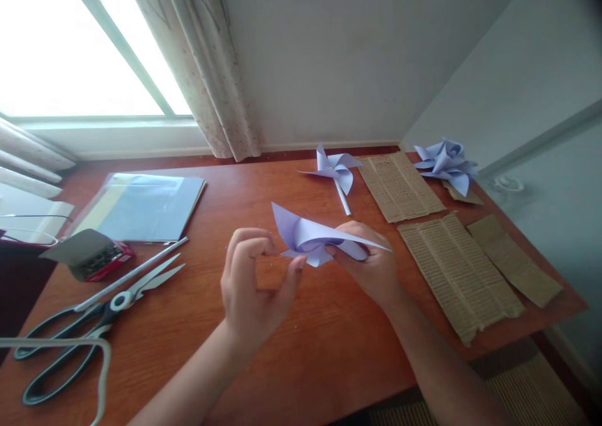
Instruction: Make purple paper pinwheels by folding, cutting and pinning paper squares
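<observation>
A folded lilac paper pinwheel head (310, 234) is held above the middle of the reddish wooden table (291, 351). My right hand (371, 266) grips it from the right and below. My left hand (256, 282) is curled at its left side, thumb tip touching a lower fold, fingers bent near the paper. A finished lilac pinwheel on a white stick (335, 172) lies further back. Another lilac pinwheel head (446, 162) rests at the back right.
Large black-handled scissors (89, 322) and a white stick (132, 274) lie at the left. A small box of pins (91, 256) and a stack of coloured paper (145, 206) sit behind them. Corrugated cardboard pieces (458, 272) cover the right side. A curtain (202, 68) hangs at the window.
</observation>
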Action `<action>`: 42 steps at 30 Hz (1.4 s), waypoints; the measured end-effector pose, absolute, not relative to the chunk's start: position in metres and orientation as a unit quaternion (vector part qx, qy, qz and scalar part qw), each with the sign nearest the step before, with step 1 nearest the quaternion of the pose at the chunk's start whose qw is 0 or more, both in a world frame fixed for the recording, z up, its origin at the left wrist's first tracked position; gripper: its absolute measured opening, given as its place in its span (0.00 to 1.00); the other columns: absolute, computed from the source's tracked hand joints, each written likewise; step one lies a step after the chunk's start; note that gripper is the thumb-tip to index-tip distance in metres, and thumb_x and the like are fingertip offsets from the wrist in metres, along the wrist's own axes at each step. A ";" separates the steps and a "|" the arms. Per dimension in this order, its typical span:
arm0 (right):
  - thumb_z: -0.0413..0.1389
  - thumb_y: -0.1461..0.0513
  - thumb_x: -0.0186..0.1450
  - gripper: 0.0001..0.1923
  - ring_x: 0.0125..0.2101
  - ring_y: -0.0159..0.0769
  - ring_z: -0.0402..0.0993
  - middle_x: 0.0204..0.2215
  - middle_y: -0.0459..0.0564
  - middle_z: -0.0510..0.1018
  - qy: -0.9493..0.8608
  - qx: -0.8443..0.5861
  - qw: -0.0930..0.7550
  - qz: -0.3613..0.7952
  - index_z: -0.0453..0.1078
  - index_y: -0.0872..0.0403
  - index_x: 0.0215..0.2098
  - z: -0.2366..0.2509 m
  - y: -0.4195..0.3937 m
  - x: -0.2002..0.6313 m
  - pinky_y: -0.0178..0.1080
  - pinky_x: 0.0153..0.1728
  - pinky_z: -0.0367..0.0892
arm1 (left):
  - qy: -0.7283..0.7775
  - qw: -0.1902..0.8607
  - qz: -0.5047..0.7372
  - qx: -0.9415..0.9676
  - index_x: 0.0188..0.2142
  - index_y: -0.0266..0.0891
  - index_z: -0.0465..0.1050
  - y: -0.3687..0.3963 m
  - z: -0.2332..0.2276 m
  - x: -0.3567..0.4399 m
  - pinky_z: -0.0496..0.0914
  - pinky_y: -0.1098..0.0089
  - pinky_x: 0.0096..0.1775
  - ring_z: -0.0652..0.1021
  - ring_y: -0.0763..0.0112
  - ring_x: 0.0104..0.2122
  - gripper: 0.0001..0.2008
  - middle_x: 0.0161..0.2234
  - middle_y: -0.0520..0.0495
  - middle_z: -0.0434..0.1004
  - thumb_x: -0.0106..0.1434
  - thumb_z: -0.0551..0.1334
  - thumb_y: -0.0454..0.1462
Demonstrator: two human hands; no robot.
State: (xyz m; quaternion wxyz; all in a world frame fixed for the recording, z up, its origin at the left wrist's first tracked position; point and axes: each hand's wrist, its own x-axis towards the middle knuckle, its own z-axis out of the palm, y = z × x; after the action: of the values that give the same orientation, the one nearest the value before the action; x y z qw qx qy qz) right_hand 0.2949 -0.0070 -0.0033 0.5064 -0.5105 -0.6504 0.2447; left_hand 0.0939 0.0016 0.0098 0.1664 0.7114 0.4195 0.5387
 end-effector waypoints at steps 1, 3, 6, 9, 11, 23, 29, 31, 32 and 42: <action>0.64 0.61 0.64 0.02 0.33 0.37 0.77 0.32 0.46 0.81 -0.650 -0.513 0.505 0.243 0.76 0.49 0.35 -0.004 -0.007 0.295 0.39 0.35 0.71 | 0.401 0.135 0.513 0.747 0.37 0.42 0.66 0.000 0.012 0.093 0.70 0.71 0.36 0.74 0.71 0.32 0.13 0.32 0.51 0.71 0.58 0.69 0.31; 0.63 0.60 0.65 0.01 0.33 0.37 0.78 0.32 0.46 0.82 -0.648 -0.518 0.506 0.238 0.76 0.49 0.36 -0.005 -0.007 0.294 0.39 0.36 0.72 | 0.374 0.111 0.429 0.815 0.40 0.42 0.70 -0.006 0.015 0.094 0.68 0.73 0.32 0.74 0.74 0.26 0.09 0.28 0.54 0.75 0.62 0.66 0.31; 0.63 0.60 0.65 0.01 0.34 0.38 0.79 0.33 0.46 0.82 -0.643 -0.521 0.515 0.223 0.76 0.48 0.36 -0.005 -0.009 0.292 0.40 0.37 0.72 | 0.395 0.090 0.356 0.842 0.51 0.39 0.69 -0.013 0.013 0.101 0.65 0.73 0.28 0.73 0.77 0.20 0.13 0.28 0.54 0.80 0.67 0.63 0.33; 0.63 0.61 0.65 0.01 0.34 0.38 0.79 0.33 0.46 0.82 -0.643 -0.523 0.515 0.219 0.76 0.48 0.36 -0.006 -0.011 0.290 0.40 0.36 0.72 | 0.438 0.084 0.333 0.831 0.50 0.37 0.69 -0.017 0.009 0.106 0.63 0.73 0.25 0.74 0.76 0.19 0.11 0.27 0.54 0.81 0.68 0.61 0.34; 0.63 0.62 0.64 0.01 0.34 0.38 0.79 0.32 0.46 0.82 -0.646 -0.522 0.510 0.223 0.76 0.48 0.35 -0.006 -0.012 0.288 0.39 0.36 0.72 | 0.457 0.083 0.324 0.824 0.47 0.37 0.70 -0.016 0.008 0.108 0.62 0.72 0.24 0.74 0.75 0.19 0.08 0.26 0.53 0.80 0.68 0.59 0.35; 0.63 0.59 0.65 0.02 0.32 0.38 0.78 0.31 0.45 0.82 -0.648 -0.514 0.510 0.238 0.76 0.48 0.35 -0.008 -0.014 0.284 0.39 0.34 0.72 | 0.462 0.273 0.342 0.772 0.42 0.41 0.74 -0.006 0.007 0.108 0.66 0.77 0.27 0.76 0.76 0.23 0.07 0.31 0.51 0.83 0.68 0.57 0.34; 0.67 0.60 0.62 0.05 0.31 0.36 0.77 0.31 0.43 0.81 -0.633 -0.515 0.516 0.260 0.76 0.48 0.35 -0.012 -0.016 0.284 0.37 0.34 0.71 | 0.461 0.331 0.382 0.729 0.35 0.39 0.75 -0.001 0.006 0.110 0.64 0.78 0.25 0.70 0.79 0.20 0.03 0.24 0.54 0.76 0.65 0.62 0.33; 0.67 0.60 0.62 0.06 0.31 0.36 0.76 0.32 0.43 0.81 -0.631 -0.508 0.518 0.275 0.76 0.48 0.36 -0.012 -0.016 0.283 0.37 0.34 0.71 | 0.459 0.339 0.388 0.724 0.34 0.39 0.75 0.000 0.006 0.110 0.64 0.78 0.25 0.70 0.79 0.20 0.03 0.24 0.54 0.75 0.65 0.63 0.33; 0.67 0.60 0.62 0.05 0.31 0.36 0.76 0.32 0.43 0.81 -0.631 -0.506 0.518 0.280 0.76 0.48 0.36 -0.012 -0.016 0.283 0.37 0.34 0.71 | 0.456 0.340 0.390 0.724 0.34 0.39 0.76 0.000 0.005 0.110 0.64 0.78 0.25 0.70 0.79 0.21 0.03 0.25 0.54 0.76 0.65 0.63 0.33; 0.59 0.46 0.66 0.18 0.44 0.44 0.77 0.43 0.51 0.80 -0.693 -0.432 0.485 0.313 0.75 0.47 0.48 -0.005 -0.010 0.299 0.46 0.43 0.73 | 0.423 0.203 0.383 0.796 0.38 0.39 0.78 0.002 0.002 0.103 0.64 0.76 0.28 0.73 0.77 0.23 0.06 0.29 0.51 0.81 0.69 0.61 0.35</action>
State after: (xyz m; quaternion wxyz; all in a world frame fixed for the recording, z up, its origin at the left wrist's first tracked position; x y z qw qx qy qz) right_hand 0.2988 -0.0103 -0.0055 0.4854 -0.4319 -0.6928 0.3128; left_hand 0.1026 0.0020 0.0018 0.2032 0.7961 0.4225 0.3827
